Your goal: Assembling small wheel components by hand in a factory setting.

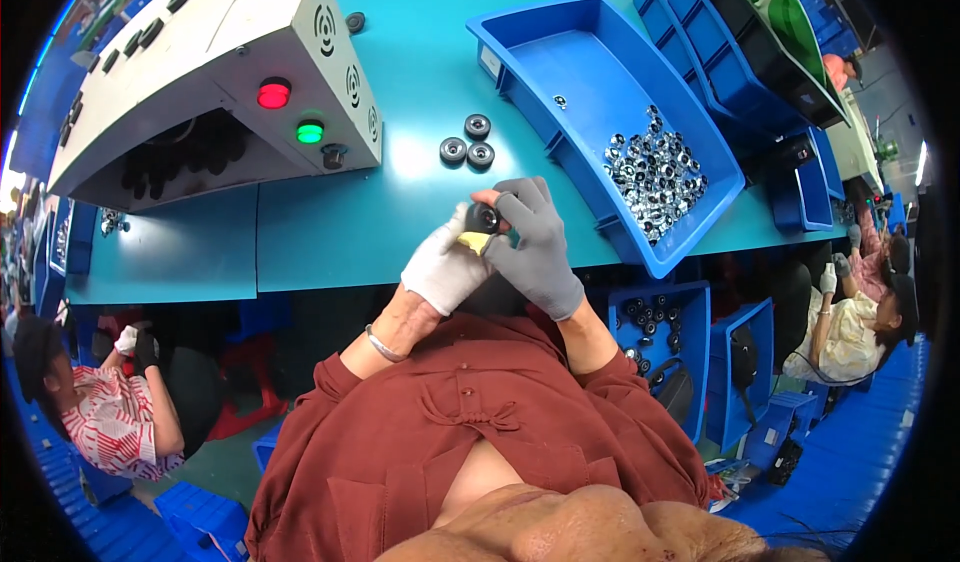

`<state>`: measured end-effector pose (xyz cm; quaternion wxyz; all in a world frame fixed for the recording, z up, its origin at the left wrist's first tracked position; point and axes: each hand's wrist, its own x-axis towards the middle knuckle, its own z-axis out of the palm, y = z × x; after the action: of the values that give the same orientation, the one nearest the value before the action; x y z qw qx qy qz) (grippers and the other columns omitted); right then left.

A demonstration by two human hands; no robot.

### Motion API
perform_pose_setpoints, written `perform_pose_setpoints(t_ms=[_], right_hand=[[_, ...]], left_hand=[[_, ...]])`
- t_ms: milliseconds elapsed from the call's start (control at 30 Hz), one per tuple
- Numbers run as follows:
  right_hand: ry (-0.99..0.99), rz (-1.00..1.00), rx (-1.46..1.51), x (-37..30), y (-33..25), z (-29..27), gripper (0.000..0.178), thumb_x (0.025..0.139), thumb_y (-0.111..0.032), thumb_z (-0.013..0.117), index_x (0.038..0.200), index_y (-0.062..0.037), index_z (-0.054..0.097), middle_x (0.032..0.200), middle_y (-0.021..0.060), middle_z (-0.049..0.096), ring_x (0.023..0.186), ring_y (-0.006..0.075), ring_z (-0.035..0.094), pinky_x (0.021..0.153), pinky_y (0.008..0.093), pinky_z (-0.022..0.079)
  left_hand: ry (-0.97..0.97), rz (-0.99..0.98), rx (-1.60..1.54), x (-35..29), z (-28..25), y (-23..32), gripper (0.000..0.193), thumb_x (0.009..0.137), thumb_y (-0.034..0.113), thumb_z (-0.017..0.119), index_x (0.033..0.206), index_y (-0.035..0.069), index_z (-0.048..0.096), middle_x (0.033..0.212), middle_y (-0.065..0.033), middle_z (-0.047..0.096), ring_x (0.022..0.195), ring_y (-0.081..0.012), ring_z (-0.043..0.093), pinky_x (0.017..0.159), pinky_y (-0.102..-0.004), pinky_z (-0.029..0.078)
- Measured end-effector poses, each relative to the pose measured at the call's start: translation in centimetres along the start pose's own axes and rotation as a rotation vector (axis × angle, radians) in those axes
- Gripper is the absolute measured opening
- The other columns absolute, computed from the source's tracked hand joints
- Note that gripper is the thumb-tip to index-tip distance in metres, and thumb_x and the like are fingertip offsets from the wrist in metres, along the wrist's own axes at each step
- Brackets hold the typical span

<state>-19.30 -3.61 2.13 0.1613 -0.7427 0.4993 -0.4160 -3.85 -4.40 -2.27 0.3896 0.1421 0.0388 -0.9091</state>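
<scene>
A small black wheel [484,218] with a shiny metal centre is held up in front of my chest, over the front edge of the table. My left hand [440,265], in a white glove, pinches it from the left side. My right hand [543,257], in a grey glove with a bare fingertip showing, closes on it from the right. A yellow patch [473,242] shows between the hands just under the wheel. Beyond my hands, three similar black wheels [478,126] lie in a cluster on the green tabletop [410,212].
To the right stands a blue tray [570,146] with many shiny metal parts [655,177]. A white machine [225,47] with red and green lights is at the left. Stacked blue crates [705,52] stand far right; another blue bin [698,362] holds wheels below. Co-workers sit on both sides.
</scene>
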Motion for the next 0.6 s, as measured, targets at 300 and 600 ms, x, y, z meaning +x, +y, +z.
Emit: perform_pose_setpoints(t_ms=[300,600], right_hand=[[0.009,0.247,0.330,-1.3,-0.3,-0.7,0.035,0.082,-0.008,0.073,0.115,0.0016,0.066,0.103,0.0070,0.063,0.099,0.0172,0.061,0.086,0.0295,0.050],[0.027,0.495,0.726,-2.4,-0.2,0.5,0.020,0.090,0.000,0.063,0.109,0.0050,0.065,0.102,0.0069,0.069,0.091,0.0094,0.064,0.080,0.0244,0.052]], left_hand=[[-0.127,0.225,0.520,-0.4,-0.6,1.2,0.038,0.093,0.018,0.073,0.121,-0.004,0.058,0.113,-0.0107,0.063,0.103,-0.0183,0.063,0.095,-0.0363,0.052],[0.189,0.590,1.028,-0.8,0.6,-0.1,0.016,0.093,0.003,0.069,0.104,-0.005,0.060,0.091,-0.0123,0.070,0.077,-0.0173,0.070,0.073,-0.0288,0.058]])
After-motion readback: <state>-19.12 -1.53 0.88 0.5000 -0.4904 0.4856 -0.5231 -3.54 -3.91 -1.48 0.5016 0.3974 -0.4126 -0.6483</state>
